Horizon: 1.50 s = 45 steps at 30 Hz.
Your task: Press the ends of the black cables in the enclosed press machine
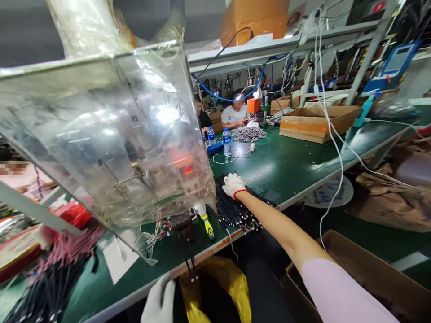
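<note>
White-gloved left hand point(159, 301) cut off at bottom edge.

The many thin black cables with small silver tips point(232, 211) lie in one loose, flat pile on the green table point(289, 179), at its near edge. They are roughly side by side, many tips are toward the near side. Left of them, few thin black strands with pale ends point(189, 253) hang down over the edge.

Bright glare on the clear cover point(101, 134), stretched edges
</note>
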### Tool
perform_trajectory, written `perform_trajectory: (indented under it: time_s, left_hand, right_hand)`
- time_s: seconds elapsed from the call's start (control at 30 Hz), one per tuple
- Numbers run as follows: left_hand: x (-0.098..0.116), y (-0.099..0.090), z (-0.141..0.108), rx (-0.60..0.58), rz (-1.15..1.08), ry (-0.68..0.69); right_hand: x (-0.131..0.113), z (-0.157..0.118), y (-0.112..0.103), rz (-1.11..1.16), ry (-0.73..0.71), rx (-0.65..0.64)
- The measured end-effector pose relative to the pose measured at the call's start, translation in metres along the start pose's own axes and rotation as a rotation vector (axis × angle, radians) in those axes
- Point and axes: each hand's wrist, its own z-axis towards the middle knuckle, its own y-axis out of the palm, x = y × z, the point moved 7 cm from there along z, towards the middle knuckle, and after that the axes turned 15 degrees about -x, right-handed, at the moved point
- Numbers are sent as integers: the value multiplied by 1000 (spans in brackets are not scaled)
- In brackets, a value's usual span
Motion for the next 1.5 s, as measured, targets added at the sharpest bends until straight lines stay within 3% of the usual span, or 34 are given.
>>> perform_trajectory:
  time_s: [0.13, 0.23, 0.3, 0.4, 0.5, 0.6, 0.73, 0.83, 0.9, 0.97, 1.07, 1.17, 1.3, 1.4, 1.5]
  left_hand:
    - [53, 56, 40, -115, -121, 39]
    - [76, 68, 49, -175, -103, 50]
    - [77, 71, 46, -219, -147, 9]
    - [71, 79, 30, -312, -348, -6]
    - [64, 91, 8, -404, -569, 35]
    - [57, 99, -9, -426, -674, 38]
    - [58, 98, -21, -335, -775, 70]
    - [50, 100, -37, -307, -753, 57]
    - [28, 104, -54, -266, -679, -13]
    - [-9, 106, -76, -191, -604, -149]
    - [-59, 115, -100, -224, -582, -277]
    - [-80, 131, -103, -354, -791, -363]
    - [-51, 136, -83, -354, -1172, -344]
    - [-10, 128, -70, -323, -1295, -307]
    - [21, 114, -66, -232, -1415, -299]
  right_hand:
    - [3, 6, -3, 89, 26, 38]
    - [12, 4, -30, 186, 29, 73]
    - [21, -1, -55, 252, 38, 101]
    - [31, -16, -86, 685, -86, 155]
    - [22, -43, -88, 1284, -360, 70]
    - [6, -90, -68, 1528, -464, 20]
    - [-19, -165, -24, 1685, -426, 8]
    - [-53, -206, 17, 1728, -404, -127]
    - [-80, -219, 48, 1736, -395, -278]
    - [-105, -225, 82, 1724, -372, -463]
    - [-129, -228, 131, 1721, -301, -723]
    - [-142, -227, 163, 1781, -209, -905]
    - [-160, -210, 156, 1896, -211, -973]
    - [-172, -187, 135, 1912, -212, -916]
    - [-173, -175, 128, 1852, -147, -888]
